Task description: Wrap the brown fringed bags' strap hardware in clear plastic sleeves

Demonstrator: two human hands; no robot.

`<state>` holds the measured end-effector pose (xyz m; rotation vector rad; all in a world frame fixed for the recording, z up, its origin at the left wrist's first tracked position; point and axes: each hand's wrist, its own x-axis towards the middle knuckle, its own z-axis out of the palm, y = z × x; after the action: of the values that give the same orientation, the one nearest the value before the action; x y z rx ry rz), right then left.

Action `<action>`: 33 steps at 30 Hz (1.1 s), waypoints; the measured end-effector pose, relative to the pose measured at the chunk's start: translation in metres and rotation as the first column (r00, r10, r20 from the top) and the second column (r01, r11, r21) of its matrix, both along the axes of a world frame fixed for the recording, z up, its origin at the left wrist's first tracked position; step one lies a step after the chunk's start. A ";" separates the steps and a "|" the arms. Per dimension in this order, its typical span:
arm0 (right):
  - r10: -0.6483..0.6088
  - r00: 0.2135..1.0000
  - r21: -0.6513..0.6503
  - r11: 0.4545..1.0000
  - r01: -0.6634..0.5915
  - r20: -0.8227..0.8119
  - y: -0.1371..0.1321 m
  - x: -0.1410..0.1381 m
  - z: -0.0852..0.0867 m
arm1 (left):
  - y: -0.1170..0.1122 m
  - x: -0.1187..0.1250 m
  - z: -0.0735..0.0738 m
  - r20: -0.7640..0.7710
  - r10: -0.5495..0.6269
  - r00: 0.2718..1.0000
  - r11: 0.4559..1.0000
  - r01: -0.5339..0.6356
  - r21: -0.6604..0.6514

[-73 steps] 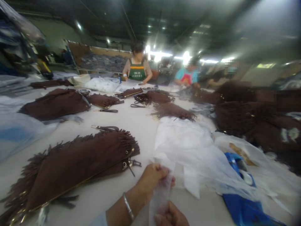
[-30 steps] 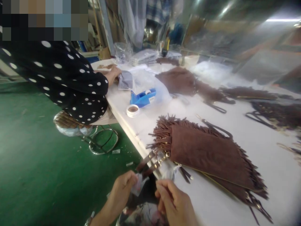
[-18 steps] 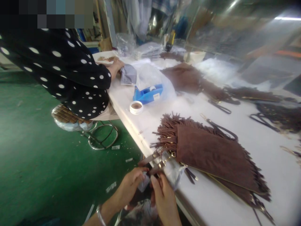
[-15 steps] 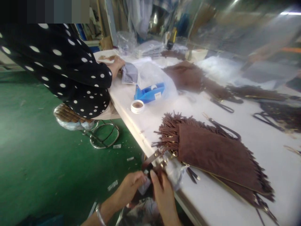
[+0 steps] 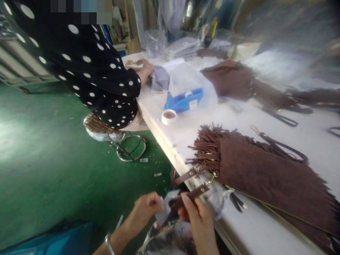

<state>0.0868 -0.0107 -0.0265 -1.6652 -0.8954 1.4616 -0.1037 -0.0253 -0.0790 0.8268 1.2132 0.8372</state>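
A brown fringed suede bag [image 5: 260, 177] lies on the white table [image 5: 183, 141], its flat side up. From its near corner a brown leather strap [image 5: 199, 191] hangs over the table edge on a gold-coloured clasp. My right hand [image 5: 200, 219] is closed round this strap, thumb on top. Close by on the left, my left hand [image 5: 145, 210] pinches a small whitish translucent piece of wrapping [image 5: 162, 214], apart from the strap's end. A second strap end [image 5: 186, 176] dangles over the edge just beyond. Crumpled clear plastic [image 5: 221, 203] sits beside the clasp.
A person in a polka-dot top [image 5: 106, 78] handles a grey pouch [image 5: 160, 78] at the table's far left. A blue tape dispenser [image 5: 184, 101] and a small round white tub [image 5: 169, 117] stand nearby. More brown bags [image 5: 228, 79] lie behind. A stool [image 5: 131, 148] stands on the green floor.
The hands have drawn apart, the left now holding the whitish wrapping piece away from the strap. More of the strap shows above my right hand. The whole view has shifted left.
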 end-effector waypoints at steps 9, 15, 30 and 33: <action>-0.042 0.999 0.064 0.997 0.043 -0.016 -0.005 -0.007 0.030 | 0.006 -0.006 0.021 -0.323 -0.011 0.946 0.986 0.064 0.153; 0.000 0.947 -0.009 1.000 -0.003 -0.321 -0.004 -0.007 0.012 | 0.013 -0.003 0.026 -0.189 0.065 0.980 0.997 -0.057 0.050; -0.018 0.964 -0.085 0.996 -0.005 -0.265 0.000 -0.007 -0.002 | 0.027 0.023 0.044 -0.163 -0.137 0.977 0.984 0.153 0.094; -0.092 0.973 -0.136 0.989 0.064 -0.212 0.002 -0.004 0.005 | 0.019 0.017 0.026 0.102 -0.149 0.984 0.987 0.154 -0.038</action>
<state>0.0824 -0.0086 -0.0213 -1.5741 -0.6204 1.6395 -0.0863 -0.0061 -0.0530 0.8204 1.0647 0.7154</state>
